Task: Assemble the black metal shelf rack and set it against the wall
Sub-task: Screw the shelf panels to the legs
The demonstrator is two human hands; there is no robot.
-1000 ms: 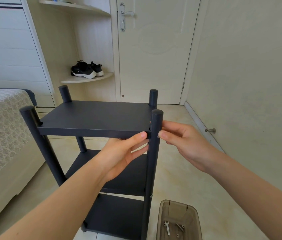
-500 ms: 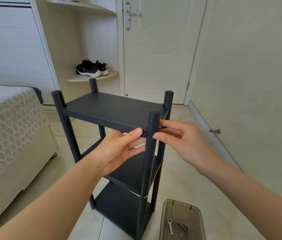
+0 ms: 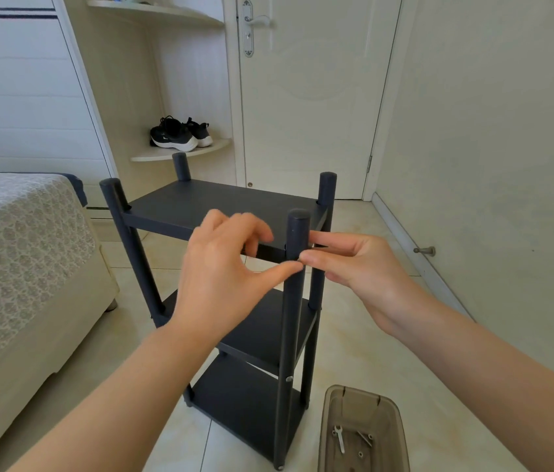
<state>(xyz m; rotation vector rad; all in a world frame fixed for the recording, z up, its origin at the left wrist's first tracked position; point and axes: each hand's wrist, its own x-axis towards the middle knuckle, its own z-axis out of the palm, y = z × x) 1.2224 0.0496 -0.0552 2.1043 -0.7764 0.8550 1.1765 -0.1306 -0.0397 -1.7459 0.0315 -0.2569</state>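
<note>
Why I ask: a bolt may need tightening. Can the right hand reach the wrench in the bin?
Likely yes: the open bin sits below the right hand, wrench uncovered; it must first release the post.

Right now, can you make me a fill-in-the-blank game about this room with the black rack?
1. The black rack has ___ shelves.
2. The black shoes sit on a corner shelf just left of the closed ___.
3. The brown box holding the little wrench stands on the ___.
Missing words: three; door; floor.
</note>
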